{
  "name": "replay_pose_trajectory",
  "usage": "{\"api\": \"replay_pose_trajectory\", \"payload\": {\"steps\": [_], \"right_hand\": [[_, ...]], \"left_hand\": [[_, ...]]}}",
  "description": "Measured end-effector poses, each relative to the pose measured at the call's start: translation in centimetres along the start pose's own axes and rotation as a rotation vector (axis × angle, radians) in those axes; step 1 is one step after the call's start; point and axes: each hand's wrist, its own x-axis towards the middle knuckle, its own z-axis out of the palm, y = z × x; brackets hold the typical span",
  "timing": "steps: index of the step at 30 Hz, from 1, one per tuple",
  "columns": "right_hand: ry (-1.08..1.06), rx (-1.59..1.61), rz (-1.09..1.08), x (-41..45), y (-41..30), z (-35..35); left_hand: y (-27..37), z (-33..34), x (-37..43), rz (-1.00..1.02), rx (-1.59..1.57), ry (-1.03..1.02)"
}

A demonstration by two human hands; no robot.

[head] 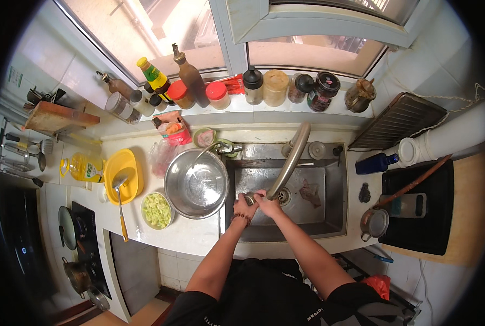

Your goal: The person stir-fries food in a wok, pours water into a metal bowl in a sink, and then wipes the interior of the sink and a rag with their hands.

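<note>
Over the left part of the stainless steel sink [336,191], my left hand [245,207], with a beaded bracelet at the wrist, has its fingers around a small round metal thing [249,199]. My right hand [269,205] touches it from the right, just below the end of the curved metal faucet [288,165]; its fingertips are partly hidden, so its grip is unclear. Behind the hands is the drain [284,196]. A crumpled brownish piece [310,193] lies on the sink floor further right. Left of the sink stands a large, shiny steel bowl [196,183].
A bowl of chopped green vegetable [157,210], a yellow plastic basin [137,179] with a ladle [120,191] and an oil jug [81,167] stand left. Jars and bottles line the windowsill [238,106]. A small metal pot [375,223] and a black tray [440,208] are right.
</note>
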Motion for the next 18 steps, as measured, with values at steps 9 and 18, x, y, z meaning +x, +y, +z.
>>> {"api": "replay_pose_trajectory", "payload": {"steps": [9, 18], "right_hand": [[0.056, 0.537, 0.079, -2.2, 0.4, -2.3], [0.076, 1.086, 0.427, -1.8, -0.6, -4.5]], "left_hand": [[3.7, 0.7, -0.4, 0.532, 0.345, 0.089], [3.2, 3.2, 3.3, 0.153, -0.012, -0.202]]}}
